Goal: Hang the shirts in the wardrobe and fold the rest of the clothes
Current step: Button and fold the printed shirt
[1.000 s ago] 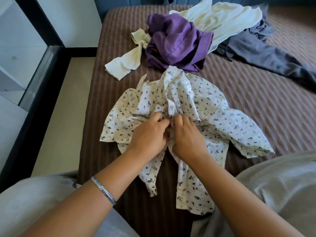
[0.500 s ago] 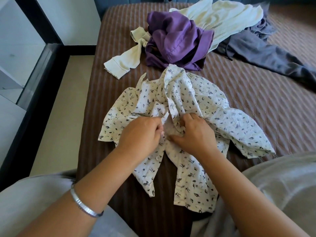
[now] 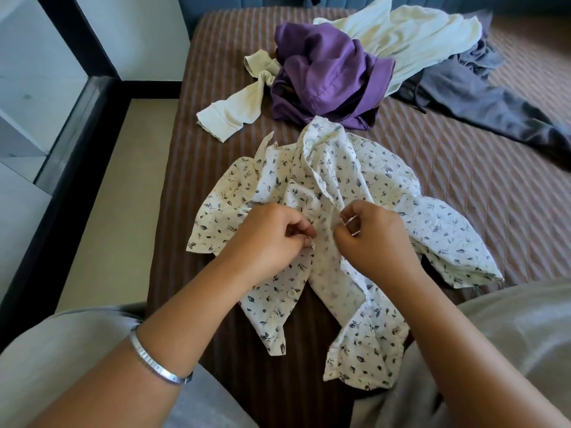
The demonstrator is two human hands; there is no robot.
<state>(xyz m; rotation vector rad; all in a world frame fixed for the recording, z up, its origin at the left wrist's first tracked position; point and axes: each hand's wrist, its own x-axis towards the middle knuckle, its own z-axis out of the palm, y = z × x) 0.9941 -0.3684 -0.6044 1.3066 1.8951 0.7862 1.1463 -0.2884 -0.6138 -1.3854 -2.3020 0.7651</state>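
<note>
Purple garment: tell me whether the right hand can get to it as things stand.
Probably yes, but not at once. The purple garment lies uncovered on top of the pile, just beyond the printed shirt, with nothing between. The right hand is busy pinching the shirt's front edge, so it must let go first.

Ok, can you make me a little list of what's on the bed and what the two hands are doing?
surface: brown striped quilted bed cover
nearest garment: white button-up shirt with small dark leaf print, lying open and crumpled
left hand: pinches the shirt's front edge
right hand: pinches the opposite front edge
behind the shirt: crumpled purple garment, resting on a pale cream long-sleeved top
far right: dark grey trousers, spread out
left wrist: silver bangle
</note>
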